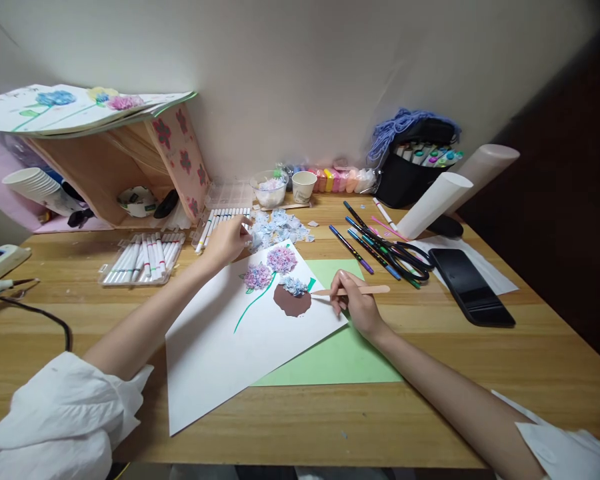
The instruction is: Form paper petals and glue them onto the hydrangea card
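A wooden craft stick (375, 290) is held in my right hand (355, 303), its tip at a brown round patch (293, 303) on the white paper (215, 373). Bluish paper scraps (296, 287) cover the upper part of that patch. Two pink-purple flowers made of scraps (281, 260) with a green drawn stem lie beside it. My left hand (230, 240) reaches to the edge of a pile of pale blue paper scraps (280, 229). Its fingers are curled together, and anything between them is hidden.
Green paper (370, 360) lies under the white sheet. To the right are several markers (351, 249), black scissors (410, 260) and a phone (473, 287). Behind stand a paper cup (304, 187) and a bowl of scraps (270, 190). Left are marker boxes (143, 260) and a pink box (180, 153).
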